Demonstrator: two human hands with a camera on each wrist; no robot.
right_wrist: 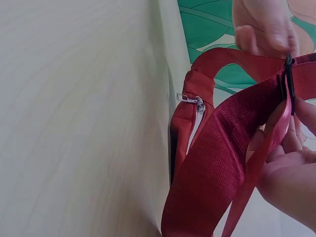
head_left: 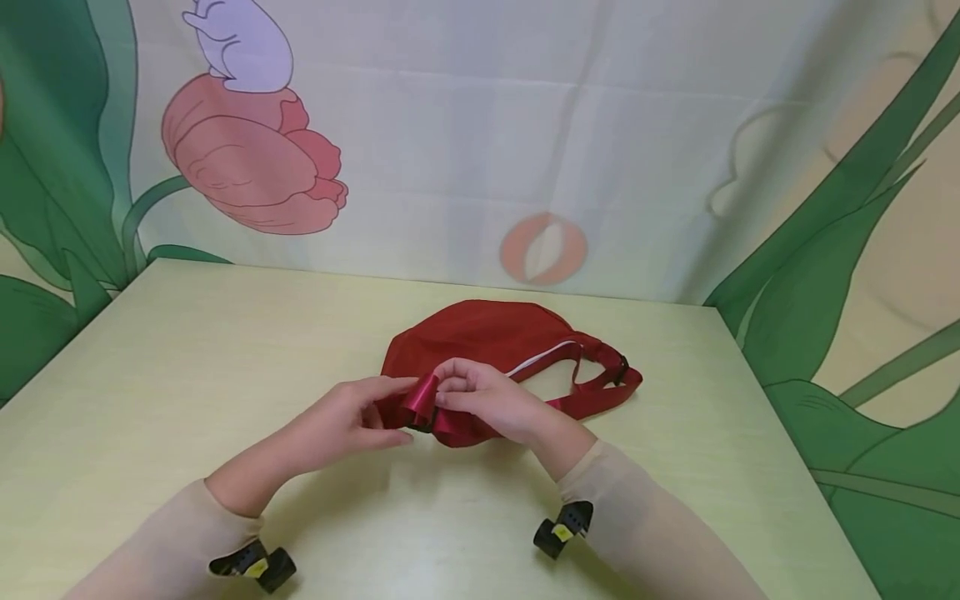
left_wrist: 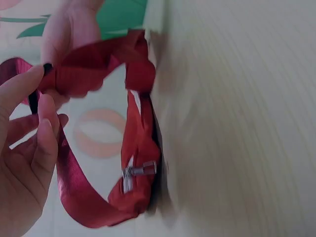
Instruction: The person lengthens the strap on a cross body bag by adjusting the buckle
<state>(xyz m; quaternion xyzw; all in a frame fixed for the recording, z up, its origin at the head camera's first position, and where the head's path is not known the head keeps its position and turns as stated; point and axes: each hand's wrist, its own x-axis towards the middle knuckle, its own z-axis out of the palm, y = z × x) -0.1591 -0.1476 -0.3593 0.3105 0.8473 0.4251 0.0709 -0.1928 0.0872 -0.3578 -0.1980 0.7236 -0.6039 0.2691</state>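
Note:
A red waist bag (head_left: 480,329) lies on the table, its strap (head_left: 600,400) looping up in front and off to the right. My right hand (head_left: 495,400) pinches a raised fold of the strap between thumb and fingers. From the other side, my left hand (head_left: 341,425) holds the strap by the black slide buckle (right_wrist: 289,79), fingers bent around its edge. In the right wrist view, the webbing passes through this buckle, with my right fingers right behind it. A silver zipper pull (left_wrist: 140,170) hangs at one end of the bag's white-edged zipper.
The pale tabletop (head_left: 225,350) extends around the bag on both sides. A second black strap adjuster (head_left: 621,369) lies at the bag's right end. Behind the table hangs a printed curtain (head_left: 420,167) with flowers and leaves. Wrist cameras (head_left: 555,537) are fixed at both sleeves.

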